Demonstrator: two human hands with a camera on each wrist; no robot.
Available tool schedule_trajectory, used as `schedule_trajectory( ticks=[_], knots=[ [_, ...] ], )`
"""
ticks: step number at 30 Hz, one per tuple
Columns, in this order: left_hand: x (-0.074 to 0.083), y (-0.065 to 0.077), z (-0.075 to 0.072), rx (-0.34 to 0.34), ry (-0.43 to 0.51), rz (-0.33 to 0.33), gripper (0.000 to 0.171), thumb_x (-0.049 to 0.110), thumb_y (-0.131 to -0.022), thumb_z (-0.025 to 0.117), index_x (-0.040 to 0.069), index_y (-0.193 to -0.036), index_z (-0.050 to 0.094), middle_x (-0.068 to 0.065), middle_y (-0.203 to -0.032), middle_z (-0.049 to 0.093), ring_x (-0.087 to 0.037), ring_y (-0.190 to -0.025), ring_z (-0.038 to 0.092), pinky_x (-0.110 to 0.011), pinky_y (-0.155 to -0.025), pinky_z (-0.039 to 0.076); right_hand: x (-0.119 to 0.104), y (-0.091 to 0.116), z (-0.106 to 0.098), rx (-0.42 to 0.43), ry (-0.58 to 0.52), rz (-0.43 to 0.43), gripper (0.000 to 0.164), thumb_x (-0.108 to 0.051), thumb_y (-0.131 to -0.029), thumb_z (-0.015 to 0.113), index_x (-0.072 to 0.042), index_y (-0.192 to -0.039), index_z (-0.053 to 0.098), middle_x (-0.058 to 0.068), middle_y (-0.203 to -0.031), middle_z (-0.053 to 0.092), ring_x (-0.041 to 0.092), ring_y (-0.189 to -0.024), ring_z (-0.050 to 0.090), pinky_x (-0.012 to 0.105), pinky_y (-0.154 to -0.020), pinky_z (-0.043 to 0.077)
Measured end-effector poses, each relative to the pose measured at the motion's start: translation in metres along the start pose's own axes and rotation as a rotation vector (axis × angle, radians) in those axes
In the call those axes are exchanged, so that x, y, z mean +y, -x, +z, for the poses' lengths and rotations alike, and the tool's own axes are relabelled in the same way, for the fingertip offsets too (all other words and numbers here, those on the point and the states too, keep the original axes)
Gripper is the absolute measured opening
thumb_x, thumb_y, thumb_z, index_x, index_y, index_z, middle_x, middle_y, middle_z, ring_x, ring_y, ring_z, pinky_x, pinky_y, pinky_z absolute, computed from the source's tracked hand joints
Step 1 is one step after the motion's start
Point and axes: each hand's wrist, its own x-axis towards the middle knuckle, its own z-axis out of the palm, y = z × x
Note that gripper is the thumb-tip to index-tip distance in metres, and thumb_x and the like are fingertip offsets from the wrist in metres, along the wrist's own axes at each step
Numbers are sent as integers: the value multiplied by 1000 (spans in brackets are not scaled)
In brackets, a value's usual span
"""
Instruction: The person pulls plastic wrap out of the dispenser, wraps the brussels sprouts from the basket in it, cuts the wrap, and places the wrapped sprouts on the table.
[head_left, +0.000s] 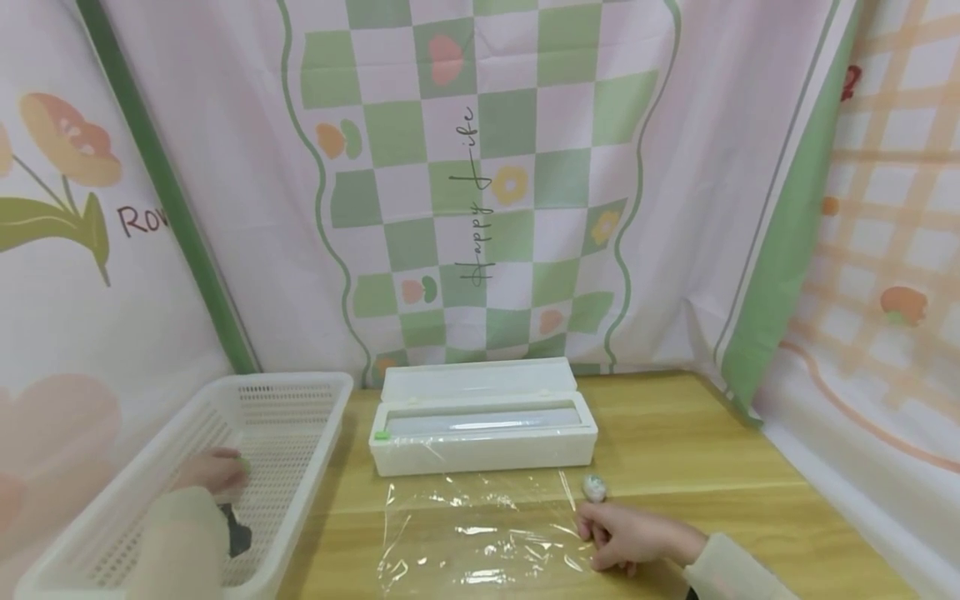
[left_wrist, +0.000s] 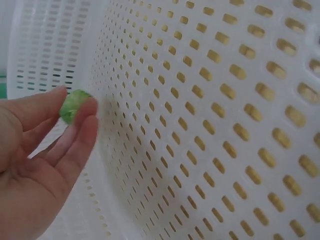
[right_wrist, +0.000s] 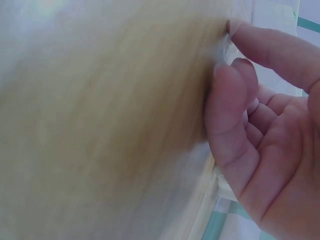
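Inside the white basket, my left hand (head_left: 213, 471) pinches a small light-green roundish piece (left_wrist: 72, 104) between thumb and fingertips. Its kind is hidden by the fingers. My right hand (head_left: 626, 535) is low over the table, fingers loosely bent, fingertips at the right edge of a clear sheet of cling film (head_left: 480, 529). The film lies wrinkled and shiny on the wood, in front of a white cling film box (head_left: 483, 450) with its lid up and a roll inside. A small white-and-green ball (head_left: 594, 487) sits just beyond the right hand.
The perforated white basket (head_left: 341, 396) stands at the left of the wooden table (head_left: 652, 442). A green slider (head_left: 382, 435) is on the box's front left edge. Printed curtains (head_left: 480, 192) hang behind the table and along both sides.
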Motion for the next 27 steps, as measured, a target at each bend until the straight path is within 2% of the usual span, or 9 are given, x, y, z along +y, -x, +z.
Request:
schedule_trajectory(
  ticks=[3, 6, 9, 12, 14, 15, 20, 23, 27],
  knots=[
    [4, 1, -1, 80, -11, 15, 55, 18, -82, 61, -8, -125, 39, -21, -101, 58, -37, -94, 53, -49, -71, 44, 0, 0, 0, -1, 4, -4, 29, -1, -75, 69, -9, -87, 45, 3, -68, 47, 7, -48, 46, 18, -38, 40],
    [8, 0, -2, 139, -6, 59, 57, 19, -83, 59, -11, -125, 36, -21, -96, 58, -36, -91, 54, -49, -74, 44, -1, 0, 0, -6, -1, -5, 28, 0, -75, 69, -9, -87, 45, 3, -67, 47, 7, -48, 46, 18, -37, 40],
    [9, -5, -6, 137, 19, 114, 64, 23, -83, 59, -13, -128, 33, -18, -89, 62, -31, -85, 58, -52, -80, 44, 0, -1, -1, -21, -13, -12, 28, 0, -76, 69, -8, -87, 45, 2, -66, 47, 7, -47, 45, 17, -37, 38],
    [15, -8, -9, 119, 30, 144, 66, 26, -84, 57, -13, -131, 33, -24, -100, 60, -32, -87, 58, -55, -86, 40, -1, -1, -2, -36, -24, -13, 26, 1, -77, 68, -8, -87, 45, 1, -65, 47, 6, -47, 44, 17, -37, 37],
    [22, -5, -9, 120, 26, 158, 63, 26, -85, 55, -14, -130, 34, -27, -105, 57, -36, -93, 57, -55, -89, 39, -1, 0, -2, -41, -30, -15, 26, 1, -77, 68, -7, -87, 45, 2, -65, 47, 7, -47, 44, 17, -37, 37],
    [29, 1, -9, 120, 21, 170, 61, 25, -87, 53, -15, -129, 35, -30, -113, 54, -40, -100, 53, -55, -91, 37, -2, 0, -2, -41, -30, -15, 26, 1, -78, 68, -7, -87, 45, 2, -65, 47, 6, -47, 44, 16, -37, 36],
    [53, 12, -6, 119, 24, 243, 55, 24, -92, 49, -16, -127, 37, -32, -117, 50, -42, -108, 48, -49, -91, 40, 0, 0, 0, -28, -16, -25, 26, 1, -77, 68, -8, -87, 45, 0, -64, 47, 6, -46, 44, 16, -37, 36],
    [69, 15, -4, 99, 49, 269, 54, 25, -94, 48, -14, -130, 36, -31, -121, 48, -34, -103, 53, -42, -90, 44, 2, 0, 0, -21, -13, -30, 27, 2, -76, 68, -8, -86, 45, -1, -64, 46, 5, -46, 43, 16, -37, 35],
    [89, 21, -2, 98, 76, 332, 53, 25, -95, 49, -13, -130, 38, -22, -108, 57, -9, -83, 56, -24, -78, 48, 3, -1, 0, -23, -20, -33, 27, 2, -76, 68, -8, -86, 45, -1, -64, 46, 5, -47, 43, 15, -37, 35]
  ],
)
